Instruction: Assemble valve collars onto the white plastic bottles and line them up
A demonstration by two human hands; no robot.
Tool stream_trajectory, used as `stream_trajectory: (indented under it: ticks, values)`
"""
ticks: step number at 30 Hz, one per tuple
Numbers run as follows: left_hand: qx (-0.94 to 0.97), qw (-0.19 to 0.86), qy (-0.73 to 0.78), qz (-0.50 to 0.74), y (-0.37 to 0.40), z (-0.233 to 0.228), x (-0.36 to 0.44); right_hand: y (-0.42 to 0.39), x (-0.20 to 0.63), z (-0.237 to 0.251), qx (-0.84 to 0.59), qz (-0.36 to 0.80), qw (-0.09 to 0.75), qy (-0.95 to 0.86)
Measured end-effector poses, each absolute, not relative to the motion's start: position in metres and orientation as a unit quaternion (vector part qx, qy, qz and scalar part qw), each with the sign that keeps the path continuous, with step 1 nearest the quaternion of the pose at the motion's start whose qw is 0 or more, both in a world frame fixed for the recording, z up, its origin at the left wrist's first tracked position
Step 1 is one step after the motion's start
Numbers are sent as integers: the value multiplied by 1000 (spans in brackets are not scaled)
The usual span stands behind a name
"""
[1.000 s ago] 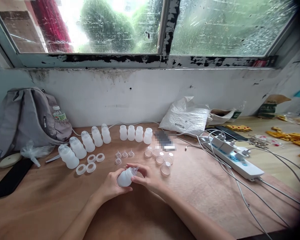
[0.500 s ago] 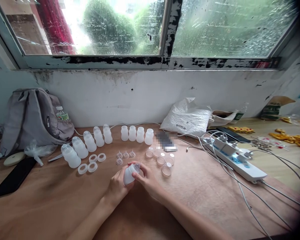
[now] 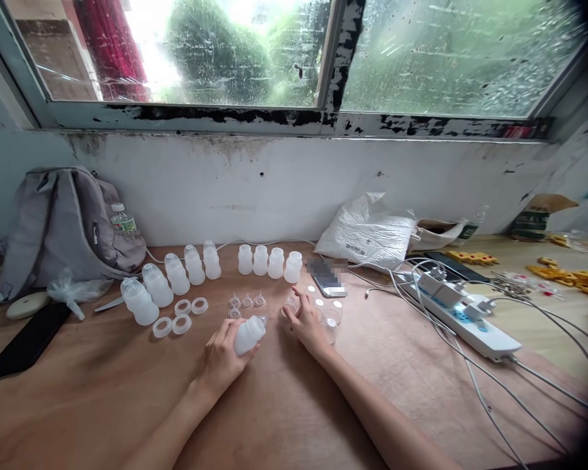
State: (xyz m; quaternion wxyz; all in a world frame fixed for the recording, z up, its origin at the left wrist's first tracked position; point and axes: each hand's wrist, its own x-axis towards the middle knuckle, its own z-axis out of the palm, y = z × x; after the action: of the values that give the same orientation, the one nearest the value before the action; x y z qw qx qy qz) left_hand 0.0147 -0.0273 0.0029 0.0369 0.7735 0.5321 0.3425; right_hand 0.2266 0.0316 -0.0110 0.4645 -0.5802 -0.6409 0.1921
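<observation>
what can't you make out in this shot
Head view only:
- Phone: screen blurred out.
- Clear caps: partly behind the right hand; whether it grips one is unclear.
- Bottle in the left hand: underside hidden by fingers.
- Yellow parts: too small.

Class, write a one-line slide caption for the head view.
Left hand grips a small white bottle; right hand reaches among clear caps on the wooden table.

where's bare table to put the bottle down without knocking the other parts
Bare wood lies near the table edge, left of the left hand holding the bottle. Crowded: clear caps by the right hand, rings.
</observation>
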Motion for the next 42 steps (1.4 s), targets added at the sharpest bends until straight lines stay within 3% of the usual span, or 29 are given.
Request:
stream_trajectory:
  ticks: [4, 9, 16, 34, 42]
  values:
    - [772, -10, 538, 337, -26, -2, 13, 26, 224, -5, -540, 287, 505, -609]
    - [772, 9, 535, 344, -25, -1, 10, 12, 214, 11, -420, 437, 590, -533]
    - [784, 11, 524, 333, -25, 1, 10, -3, 200, 10, -413, 443, 522, -601]
    - [823, 88, 453, 331, -22, 2, 3, -17, 189, 4, -415, 453, 506, -606]
    - [803, 105, 469, 353, -20, -2, 6, -11, 183, 1, -389, 532, 486, -574]
